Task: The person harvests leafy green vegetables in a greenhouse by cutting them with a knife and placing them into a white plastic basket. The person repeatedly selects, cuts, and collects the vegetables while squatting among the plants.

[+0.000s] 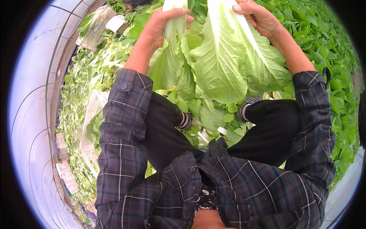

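At the top of the head view, my left hand [160,27] is closed around the pale stalks of a leafy green head [177,60], its leaves hanging down. My right hand [258,18] pinches the white ribs of large light-green leaves [223,63], which hang with their tips downward. The leaves from the two hands meet side by side; whether they touch is not plain. Beneath them, between my feet, lie loose leaves [213,114] and white stalk pieces [203,138].
A plastic crate [95,31] holding greens stands at the upper left, a white crate [87,134] beside my left arm. More crates [67,176] lie farther left along the film wall [34,86]. Dense leafy plants [320,43] grow at the right. Part of another person [137,2] shows at the top.
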Tool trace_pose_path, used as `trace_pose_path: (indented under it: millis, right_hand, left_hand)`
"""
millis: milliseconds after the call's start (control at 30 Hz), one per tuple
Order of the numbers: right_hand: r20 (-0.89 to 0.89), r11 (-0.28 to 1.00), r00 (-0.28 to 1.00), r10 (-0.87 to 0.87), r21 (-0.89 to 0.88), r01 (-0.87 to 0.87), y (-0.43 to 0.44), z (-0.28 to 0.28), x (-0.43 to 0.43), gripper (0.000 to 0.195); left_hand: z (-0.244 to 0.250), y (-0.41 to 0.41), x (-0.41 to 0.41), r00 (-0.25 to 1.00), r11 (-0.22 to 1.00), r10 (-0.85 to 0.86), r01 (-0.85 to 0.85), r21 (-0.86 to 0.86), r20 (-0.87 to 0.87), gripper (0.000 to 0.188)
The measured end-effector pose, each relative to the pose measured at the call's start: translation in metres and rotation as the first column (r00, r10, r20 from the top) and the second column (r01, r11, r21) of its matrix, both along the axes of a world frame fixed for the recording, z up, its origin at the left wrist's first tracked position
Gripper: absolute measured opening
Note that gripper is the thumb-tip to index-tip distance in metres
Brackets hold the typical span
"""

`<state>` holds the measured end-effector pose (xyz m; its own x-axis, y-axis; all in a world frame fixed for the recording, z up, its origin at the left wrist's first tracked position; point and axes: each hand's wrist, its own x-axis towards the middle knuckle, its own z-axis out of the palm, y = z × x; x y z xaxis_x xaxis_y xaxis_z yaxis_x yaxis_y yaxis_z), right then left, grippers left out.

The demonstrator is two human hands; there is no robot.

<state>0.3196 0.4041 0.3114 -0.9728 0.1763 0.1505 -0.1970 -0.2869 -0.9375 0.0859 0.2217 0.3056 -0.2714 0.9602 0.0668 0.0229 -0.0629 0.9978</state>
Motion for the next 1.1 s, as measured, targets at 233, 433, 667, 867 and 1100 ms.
trace_pose_path:
  millis: [233, 433, 667, 867, 1100]
  right_hand:
    - [0.112, 0.946, 0.971, -0.211, 0.274, 0.174, 0.005, -0.009, -0.007, 0.029]
    - [-0.027, 0.647, 0.860, -0.509, 0.647, 0.403, -0.006, -0.005, -0.008, 0.040]
    - [-0.062, 0.536, 0.816, -0.575, 0.725, 0.433, -0.002, -0.018, -0.004, 0.043]
    - [0.154, 0.803, 0.860, -0.486, 0.467, 0.370, 0.023, -0.025, 0.011, 0.025]
    - [0.088, 0.939, 0.953, -0.291, 0.215, 0.267, -0.005, -0.006, 0.000, 0.018]
  left_hand:
    - [0.007, -0.002, 0.018, 0.890, 0.945, -0.310, 0.326, 0.007, 0.334, 0.057]
    - [-0.003, 0.000, 0.014, 0.869, 0.927, -0.344, 0.374, -0.015, 0.355, 0.061]
    - [-0.017, 0.013, 0.014, 0.808, 0.953, -0.020, 0.193, -0.232, 0.588, 0.042]
    - [-0.038, 0.006, -0.024, 0.959, 0.950, 0.246, -0.268, -0.159, -0.142, 0.050]
    - [-0.023, 0.018, -0.009, 0.985, 0.985, 0.168, -0.167, -0.033, 0.032, 0.064]
